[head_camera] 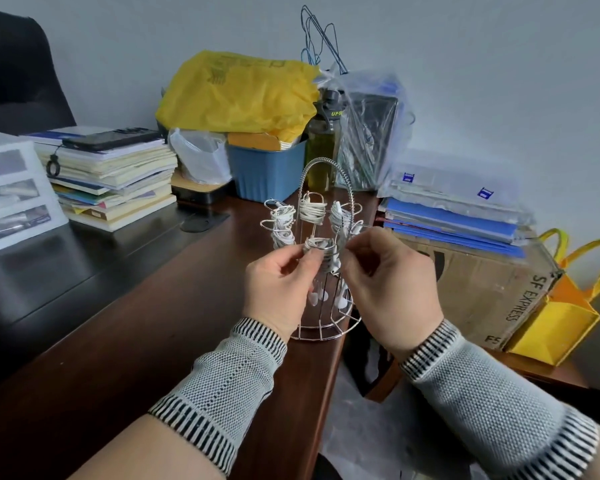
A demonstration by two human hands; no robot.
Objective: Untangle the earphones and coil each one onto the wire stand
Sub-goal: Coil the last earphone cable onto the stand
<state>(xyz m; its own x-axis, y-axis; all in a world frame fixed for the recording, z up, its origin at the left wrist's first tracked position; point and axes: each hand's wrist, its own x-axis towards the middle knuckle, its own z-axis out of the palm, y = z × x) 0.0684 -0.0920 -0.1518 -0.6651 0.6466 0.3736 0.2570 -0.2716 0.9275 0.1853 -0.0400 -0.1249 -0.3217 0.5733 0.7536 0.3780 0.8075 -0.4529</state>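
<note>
Both hands' grip pinching white earphone coil [317, 244] between them, on wire stand [323, 320].

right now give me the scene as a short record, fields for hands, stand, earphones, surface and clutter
left hand: pinches the front coil of white earphone on the stand
right hand: pinches the cable beside that coil
wire stand: upright near the desk's edge, looped handle on top
coiled earphones: several white bundles wound on the upper arms, earbuds hanging inside the frame
surface: dark wooden desk
clutter: stack of books, blue bin, yellow bag, cardboard box
</note>
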